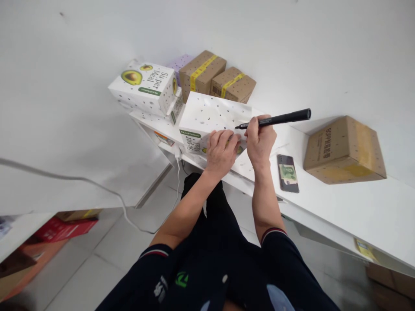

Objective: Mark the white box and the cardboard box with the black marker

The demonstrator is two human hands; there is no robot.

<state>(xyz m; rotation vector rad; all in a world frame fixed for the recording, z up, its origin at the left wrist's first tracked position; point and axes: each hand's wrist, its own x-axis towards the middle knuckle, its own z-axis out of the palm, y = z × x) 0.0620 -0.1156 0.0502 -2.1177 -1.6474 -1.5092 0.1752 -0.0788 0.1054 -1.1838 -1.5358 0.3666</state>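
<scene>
My right hand (261, 140) is closed around a black marker pen (288, 117), its tip down at the dotted white face of a Super Meal box (207, 108). Whether the tip touches the face is too small to tell. My left hand (222, 151) rests on the box's near edge, its fingers laid over the printed avocado side and slightly apart. Small dark dots speckle the box's white face. Another Super Meal box (145, 86) with avocado pictures stands to the left.
Two brown cartons with yellow tape (202, 71) and a purple box (181, 64) stand at the back. On the white table (340, 211) to the right lie a phone (293, 185) with a banknote (288, 172) and a larger brown carton (343, 151). A white cable (81, 178) hangs at left.
</scene>
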